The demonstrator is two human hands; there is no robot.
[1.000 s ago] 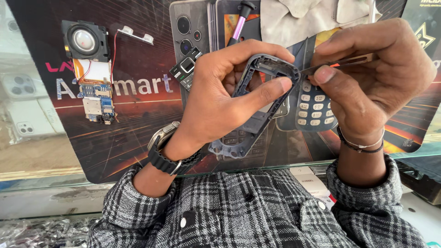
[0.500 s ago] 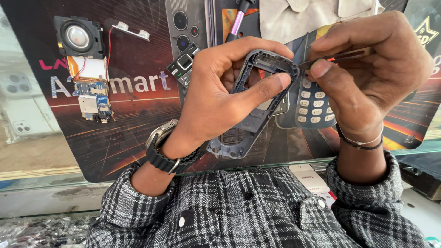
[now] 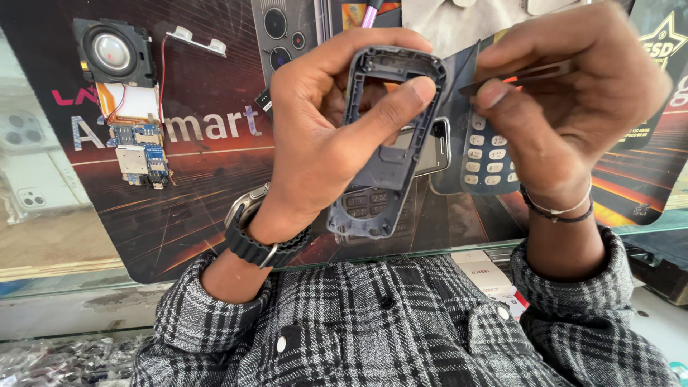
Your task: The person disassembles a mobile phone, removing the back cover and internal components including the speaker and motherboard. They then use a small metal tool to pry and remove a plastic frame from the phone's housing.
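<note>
My left hand (image 3: pixel 322 136) grips a dark blue-grey phone housing frame (image 3: pixel 383 172), upright and slightly tilted, thumb across its upper opening. My right hand (image 3: pixel 573 100) pinches a thin flat metal tool (image 3: pixel 516 75) whose tip touches the frame's upper right edge. Behind the frame, a keypad phone front (image 3: pixel 487 154) with white keys lies on the mat. A wristwatch with a black strap (image 3: pixel 254 240) sits on my left wrist, and thin bands (image 3: pixel 559 209) circle my right wrist.
A dark printed work mat (image 3: pixel 193 186) covers a glass counter. On it, at left, lie a round speaker module (image 3: pixel 113 51) wired to a small circuit board (image 3: pixel 140 154), and a grey clip part (image 3: pixel 197 39). A phone back with camera lenses (image 3: pixel 279 32) rests at top centre.
Both hands and the frame have moved closer to the camera and slightly right. The frame now stands more upright, and the tool stays at its upper right edge.
</note>
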